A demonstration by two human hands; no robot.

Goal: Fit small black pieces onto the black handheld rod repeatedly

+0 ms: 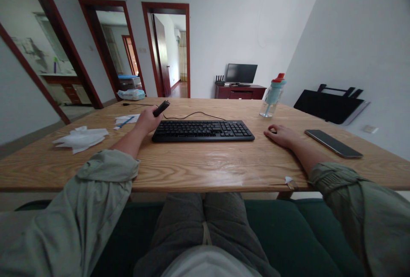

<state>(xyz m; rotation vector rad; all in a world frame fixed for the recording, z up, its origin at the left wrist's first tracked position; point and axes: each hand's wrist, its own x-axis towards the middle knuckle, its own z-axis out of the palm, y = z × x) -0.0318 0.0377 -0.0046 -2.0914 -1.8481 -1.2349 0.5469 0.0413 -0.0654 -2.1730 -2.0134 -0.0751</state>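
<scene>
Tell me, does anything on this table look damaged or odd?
Yes. At the near edge of the table, beside the right sleeve, a white scrap sits by a brown patch that breaks the grain, possibly peeling. The tissue at left is crumpled.

- Premises: a home, as seen from where I stand.
- Far wall: flat screen (241,73) on a low, dark red cabinet (224,93).
- Doorways: dark red door frames (188,51); through one, a pale curtain (183,55).
- Far left: further room with fitted cupboards (72,93).
- Seating: green padded seat (272,221) at a wood-grain worktop (192,170).
</scene>
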